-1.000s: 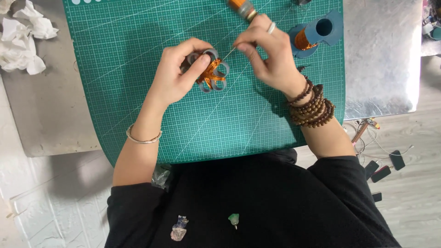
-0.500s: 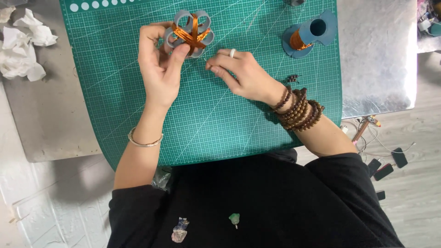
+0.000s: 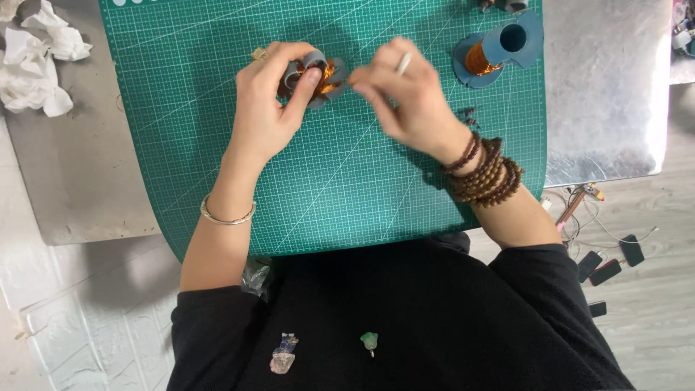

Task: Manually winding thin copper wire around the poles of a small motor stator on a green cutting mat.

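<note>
The small grey part wound with copper wire is now lower on the green cutting mat than half a second ago. The left hand closes around it, thumb on top. The right hand has risen to the part's right side, fingertips pinched, perhaps on a thin wire; blur hides it. The blue spool lies apart.
</note>
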